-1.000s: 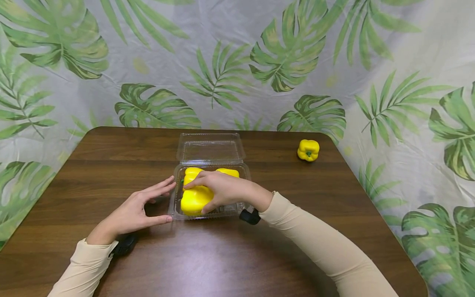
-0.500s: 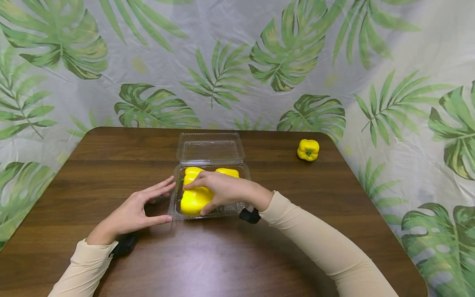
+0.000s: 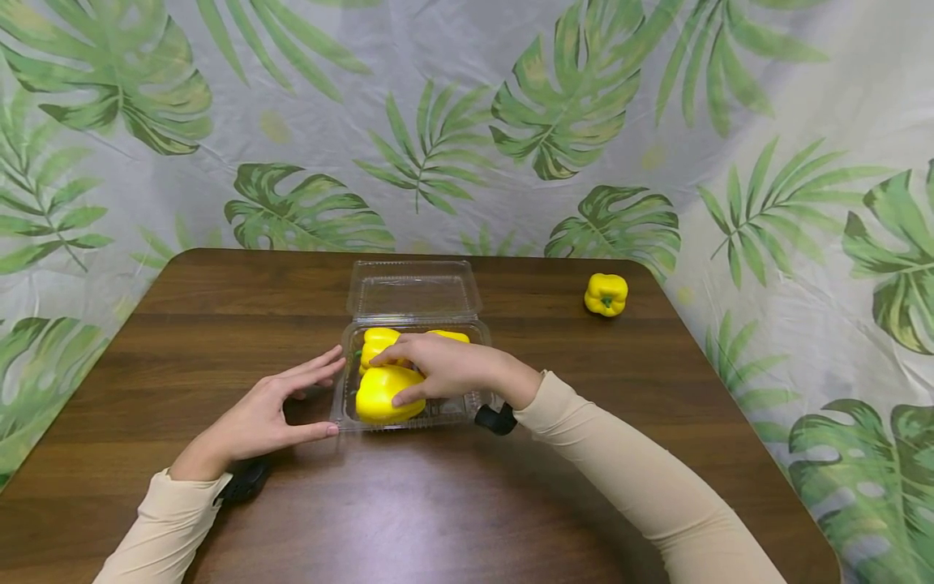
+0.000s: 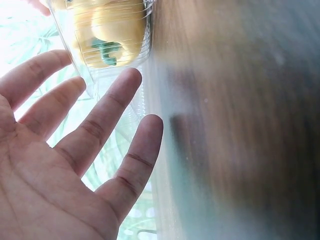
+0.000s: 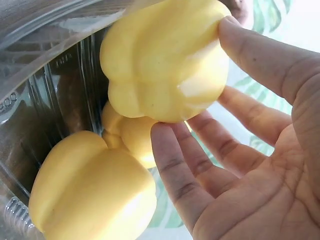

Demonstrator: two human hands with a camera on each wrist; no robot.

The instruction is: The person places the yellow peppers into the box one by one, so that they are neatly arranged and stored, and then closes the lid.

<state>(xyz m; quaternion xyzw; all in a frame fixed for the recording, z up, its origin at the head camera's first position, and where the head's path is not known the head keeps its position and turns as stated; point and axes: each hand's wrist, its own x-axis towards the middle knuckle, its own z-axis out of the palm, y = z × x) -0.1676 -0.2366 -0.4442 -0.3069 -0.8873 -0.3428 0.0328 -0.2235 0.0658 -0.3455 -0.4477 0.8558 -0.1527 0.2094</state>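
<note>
A clear plastic clamshell container [image 3: 348, 397] stands on the table with its lid laid back. Three yellow bell peppers sit inside: a front pepper [image 3: 379, 397], one at the back left [image 3: 377, 344] and one at the back right [image 3: 454, 335], partly covered by my right hand [image 3: 452, 367]. That hand has its thumb [image 5: 250, 47] on the front pepper and fingertips along the pepper's edge, fingers loosely spread. My left hand [image 3: 266, 410] rests spread at the container's left side, thumb by the front corner. A green stem [image 4: 107, 50] shows through the wall in the left wrist view.
Another yellow bell pepper [image 3: 606, 294] lies near the far right corner of the brown wooden table [image 3: 554, 503]. The open lid [image 3: 414, 294] extends toward the far edge. Behind the table hangs a leaf-print cloth [image 3: 452, 49].
My right hand has drawn slightly back to the right, its fingers loosening, and more of the front pepper shows. The left hand and the container have stayed in place.
</note>
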